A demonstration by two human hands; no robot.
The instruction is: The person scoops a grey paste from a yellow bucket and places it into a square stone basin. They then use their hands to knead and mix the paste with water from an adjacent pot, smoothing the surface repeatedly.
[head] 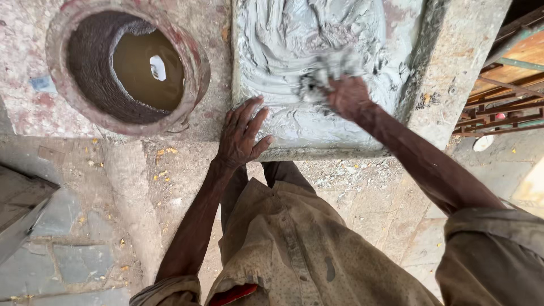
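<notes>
A slab of wet grey mortar (294, 34) lies spread over a raised concrete surface, ridged with smear marks. My right hand (347, 95) presses into the mortar near its middle, fingers buried and blurred with motion, a clump of grey paste around them. My left hand (242, 135) rests flat, fingers apart, on the bare concrete edge just left of the mortar. It holds nothing.
A round reddish pot rim (195, 85) set in the surface at the left holds murky brown water. A concrete ledge (453, 62) borders the mortar on the right. Wooden and metal framing (504, 96) stands at far right. Stone paving (79, 260) lies below.
</notes>
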